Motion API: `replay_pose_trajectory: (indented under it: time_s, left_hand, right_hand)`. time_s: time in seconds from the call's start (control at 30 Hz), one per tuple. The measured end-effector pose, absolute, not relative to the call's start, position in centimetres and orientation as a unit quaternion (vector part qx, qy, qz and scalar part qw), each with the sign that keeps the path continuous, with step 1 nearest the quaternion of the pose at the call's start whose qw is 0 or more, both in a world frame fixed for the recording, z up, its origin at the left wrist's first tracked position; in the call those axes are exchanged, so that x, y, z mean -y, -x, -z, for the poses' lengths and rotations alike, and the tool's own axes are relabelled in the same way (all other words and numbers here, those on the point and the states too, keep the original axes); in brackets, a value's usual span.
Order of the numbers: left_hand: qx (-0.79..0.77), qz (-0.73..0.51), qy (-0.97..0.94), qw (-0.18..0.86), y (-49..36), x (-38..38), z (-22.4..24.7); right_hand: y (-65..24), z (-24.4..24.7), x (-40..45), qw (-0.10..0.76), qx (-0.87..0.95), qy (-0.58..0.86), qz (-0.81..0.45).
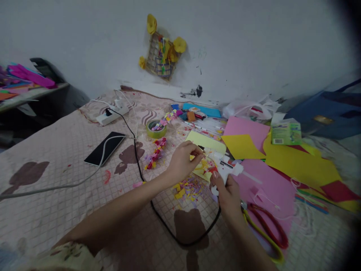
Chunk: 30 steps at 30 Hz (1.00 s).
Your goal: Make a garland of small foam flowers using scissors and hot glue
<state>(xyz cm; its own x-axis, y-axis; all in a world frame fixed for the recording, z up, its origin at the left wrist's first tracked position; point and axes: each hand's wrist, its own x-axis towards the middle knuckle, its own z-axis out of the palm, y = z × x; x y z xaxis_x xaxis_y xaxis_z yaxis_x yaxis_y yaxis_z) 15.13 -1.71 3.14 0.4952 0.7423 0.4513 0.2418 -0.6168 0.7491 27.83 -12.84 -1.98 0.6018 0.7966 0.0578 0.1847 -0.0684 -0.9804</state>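
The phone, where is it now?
In the head view, the black phone lies on the left, near the white power strip, with a grey cable crossing it.

The white glue gun (224,170) is held in the right hand (229,190), translucent stick (252,177) protruding rearward, black cord (183,245) below.
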Motion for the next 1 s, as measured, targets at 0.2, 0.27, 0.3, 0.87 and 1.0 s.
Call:
replay_pose_trajectory:
  time_s: [0.2,0.27,0.3,0.87,1.0]
  left_hand:
    - [-0.297,-0.407,-0.804,0.316,-14.2,2.4,-3.5]
    - [-0.273,-0.381,-0.818,0.334,-13.9,2.8,-3.7]
    - [-0.263,-0.366,-0.825,0.341,-13.8,2.9,-3.8]
    - [-0.309,-0.332,-0.891,0.025,-14.9,3.3,-3.4]
    - [-0.279,-0.302,-0.910,0.051,-14.2,3.5,-3.3]
  right_hand:
    - [-27.7,1.2,12.7,0.570,0.378,0.690,-0.238]
    - [-27.7,1.2,12.7,0.560,0.386,0.698,-0.224]
    - [-27.7,1.2,12.7,0.553,0.393,0.703,-0.214]
    - [-27.6,1.3,12.9,0.528,0.446,0.705,-0.158]
    - [-27.6,1.1,12.8,0.531,0.426,0.716,-0.156]
